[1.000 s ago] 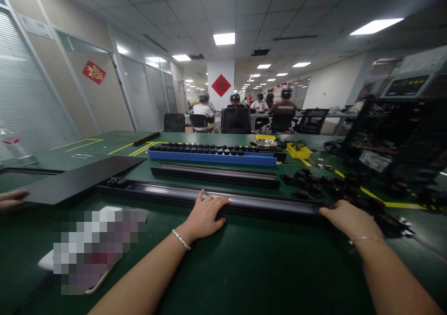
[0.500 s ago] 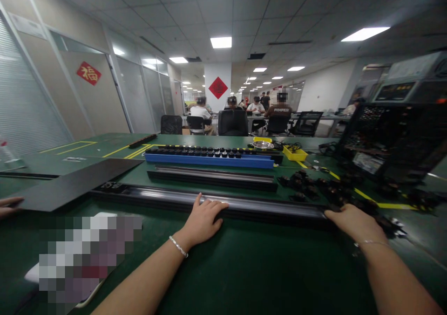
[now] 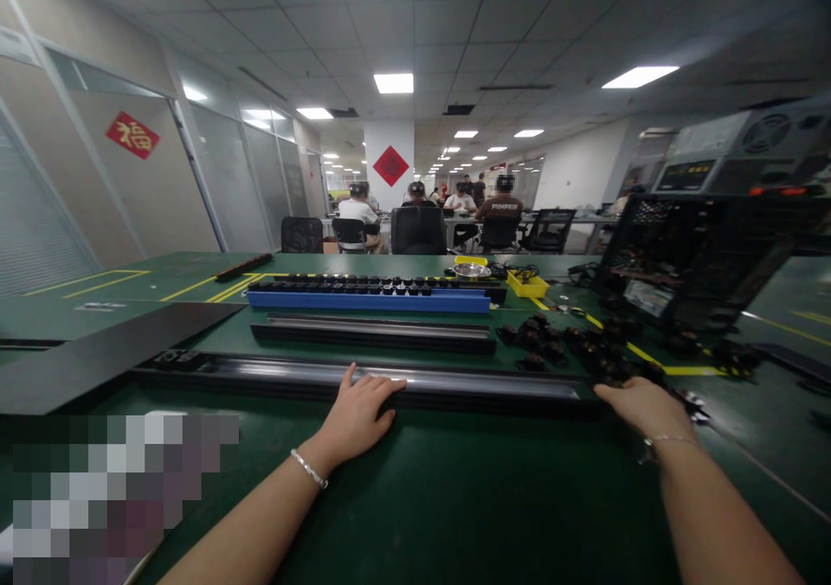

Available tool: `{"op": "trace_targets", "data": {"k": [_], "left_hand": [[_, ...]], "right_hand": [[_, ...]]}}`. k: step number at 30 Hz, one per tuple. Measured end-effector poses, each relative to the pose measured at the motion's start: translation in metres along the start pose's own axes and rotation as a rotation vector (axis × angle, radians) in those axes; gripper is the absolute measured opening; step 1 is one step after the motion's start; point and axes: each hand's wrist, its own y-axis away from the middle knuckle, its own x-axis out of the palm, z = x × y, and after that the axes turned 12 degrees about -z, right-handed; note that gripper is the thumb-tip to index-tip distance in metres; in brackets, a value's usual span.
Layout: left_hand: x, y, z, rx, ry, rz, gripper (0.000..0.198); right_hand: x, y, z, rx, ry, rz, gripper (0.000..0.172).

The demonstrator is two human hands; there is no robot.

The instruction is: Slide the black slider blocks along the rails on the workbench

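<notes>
On the green surface (image 3: 486, 507), long black rail with a shiny strip along its top (image 3: 486, 383) lies crosswise in front of you. Your left hand (image 3: 359, 414) rests on its near edge, fingers spread, not wrapped round it. Your right hand (image 3: 651, 408) is at the rail's right end; its fingers are mostly hidden, can't tell if gripping. Just behind: shorter black channel (image 3: 370, 334), then long blue tray (image 3: 389, 303) with small black parts.
</notes>
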Motion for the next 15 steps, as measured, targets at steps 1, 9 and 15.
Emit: {"op": "trace_targets", "data": {"k": [1,9,15], "left_hand": [[0.000,0.000,0.000,0.000,0.001,0.001,0.046],[-0.001,0.000,-0.001,-0.002,-0.002,-0.007,0.045],[-0.003,-0.001,-0.003,-0.017,0.009,-0.003,0.045]], "right_hand": [[-0.001,0.002,0.001,-0.008,-0.009,-0.009,0.050],[0.004,-0.003,-0.008,0.014,-0.046,-0.095,0.052],[0.011,-0.015,-0.024,-0.015,-0.042,-0.157,0.058]]}}
